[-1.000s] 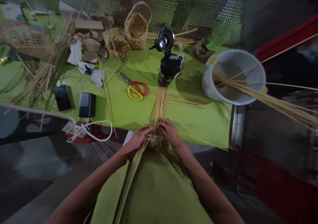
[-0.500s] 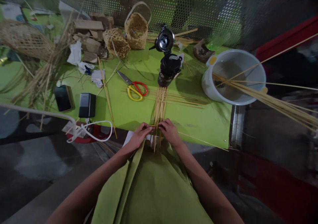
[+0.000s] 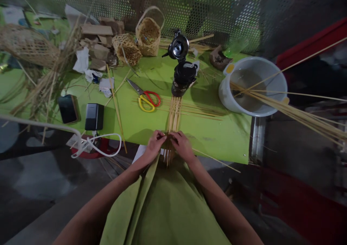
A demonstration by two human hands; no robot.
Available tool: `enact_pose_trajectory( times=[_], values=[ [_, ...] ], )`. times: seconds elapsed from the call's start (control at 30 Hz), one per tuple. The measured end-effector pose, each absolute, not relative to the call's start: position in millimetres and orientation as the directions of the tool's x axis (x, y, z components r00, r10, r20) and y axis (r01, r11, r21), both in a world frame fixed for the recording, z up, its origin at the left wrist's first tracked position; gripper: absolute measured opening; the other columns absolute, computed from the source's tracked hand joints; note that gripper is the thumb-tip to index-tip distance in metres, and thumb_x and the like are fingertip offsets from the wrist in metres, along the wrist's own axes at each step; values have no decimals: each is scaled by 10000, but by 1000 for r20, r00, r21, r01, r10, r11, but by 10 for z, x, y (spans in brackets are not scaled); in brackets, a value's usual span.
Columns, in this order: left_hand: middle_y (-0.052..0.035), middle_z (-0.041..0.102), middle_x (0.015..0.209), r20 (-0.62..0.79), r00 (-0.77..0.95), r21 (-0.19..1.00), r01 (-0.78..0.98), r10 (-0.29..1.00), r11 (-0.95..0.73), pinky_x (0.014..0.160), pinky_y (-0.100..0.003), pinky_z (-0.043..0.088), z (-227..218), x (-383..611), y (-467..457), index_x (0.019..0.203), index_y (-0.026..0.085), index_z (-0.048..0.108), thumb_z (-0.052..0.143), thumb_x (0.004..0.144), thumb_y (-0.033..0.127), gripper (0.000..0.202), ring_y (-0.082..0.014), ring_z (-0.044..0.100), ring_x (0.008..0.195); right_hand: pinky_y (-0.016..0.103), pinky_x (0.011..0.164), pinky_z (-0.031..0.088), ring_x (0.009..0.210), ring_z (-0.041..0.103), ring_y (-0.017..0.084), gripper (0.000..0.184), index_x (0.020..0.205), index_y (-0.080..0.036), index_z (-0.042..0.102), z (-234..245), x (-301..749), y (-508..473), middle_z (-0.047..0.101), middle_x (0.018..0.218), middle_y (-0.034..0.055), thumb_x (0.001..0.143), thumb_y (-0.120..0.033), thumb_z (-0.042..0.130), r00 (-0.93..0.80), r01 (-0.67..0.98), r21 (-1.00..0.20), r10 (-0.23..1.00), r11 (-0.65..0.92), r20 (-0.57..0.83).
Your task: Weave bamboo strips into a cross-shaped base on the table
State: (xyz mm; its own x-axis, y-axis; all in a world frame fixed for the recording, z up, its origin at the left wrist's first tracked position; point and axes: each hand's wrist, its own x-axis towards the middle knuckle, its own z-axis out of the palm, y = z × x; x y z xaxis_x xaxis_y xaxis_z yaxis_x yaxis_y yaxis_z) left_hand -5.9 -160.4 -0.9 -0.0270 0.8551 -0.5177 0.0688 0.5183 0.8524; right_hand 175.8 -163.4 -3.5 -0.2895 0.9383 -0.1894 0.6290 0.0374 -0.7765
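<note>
Table (image 3: 130,123) edge carries a bundle of bamboo strips (image 3: 175,114), its far ends pinned under a black flask (image 3: 184,79), with a few crossing strips (image 3: 206,111) laid flat; the weave looks barely begun. Of the hands, left hand (image 3: 155,143) and right hand (image 3: 182,146) pinch the near ends, fingertips almost touching.

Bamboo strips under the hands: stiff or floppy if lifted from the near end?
Probably springy, not limp: the long strips in the tub overhang its rim with only slight bend. The bamboo strips look thin, so likely light. The black flask seems to stand on their far end, so lifting may tip it.
</note>
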Motion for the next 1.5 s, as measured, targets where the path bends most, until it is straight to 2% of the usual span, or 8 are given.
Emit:
enact_pose_trajectory(
  times=[0.2,0.33,0.5,0.6,0.73,0.93,1.2,1.5],
  values=[
    [-6,639,855,-472,14,868,183,882,462,842,-346,506,-77,-66,-1551,841,221,572,691,799,271,135,-189,620,843,348,883,530,955,640,225,258,1044,-234,695,-127,1656,-1597,647,1044,68,908,-63,559,-241,666,-746,949,12,-201],
    [-26,672,924,-420,-27,820,417,907,392,871,-369,511,-59,-106,-1521,946,232,615,621,876,214,73,-212,639,883,353,857,532,921,638,221,181,963,-241,672,-123,1642,-1580,642,996,53,919,-97,573,-218,631,-776,958,-6,-185],
    [-84,675,1145,-336,191,618,784,922,63,930,-394,507,97,-184,-1364,1335,287,644,455,953,92,468,-261,634,1055,331,850,520,906,629,207,201,977,-240,647,-93,1651,-1589,628,996,37,911,-75,553,-226,650,-760,955,0,-193],
    [-97,642,1199,-381,338,451,880,861,-146,938,-419,499,174,-231,-1258,1423,379,619,471,934,51,607,-283,619,1074,325,845,511,903,622,207,193,984,-231,640,-66,1650,-1594,623,1000,46,924,-74,545,-245,677,-735,950,26,-192],
    [-119,615,1272,-394,429,348,888,813,-300,988,-462,472,198,-279,-1192,1478,427,565,549,928,67,657,-311,596,1137,327,833,508,899,619,212,186,976,-238,637,-7,1638,-1595,622,996,53,954,-91,526,-281,708,-700,947,94,-157],
    [-142,622,1297,-395,476,339,870,786,-357,1007,-481,434,194,-289,-1152,1449,365,591,569,950,96,568,-326,584,1170,355,828,528,882,622,229,192,958,-245,651,29,1622,-1593,619,1013,73,972,-108,517,-309,741,-655,941,149,-135],
    [-138,635,1268,-362,550,327,831,753,-450,995,-445,392,266,-320,-1067,1360,291,650,541,964,90,457,-313,586,1145,456,1057,523,1226,628,274,242,1004,-218,675,39,1634,-1549,637,1377,130,930,-56,512,-366,672,-714,927,198,-87],
    [-151,648,1250,-325,608,281,794,725,-540,1011,-465,390,205,-327,-1107,1413,228,599,494,983,86,465,-319,589,1151,458,1036,541,1209,670,275,231,1074,-227,684,55,1686,-1553,652,1428,106,985,-97,516,-384,709,-677,914,199,-133]
  ],
)
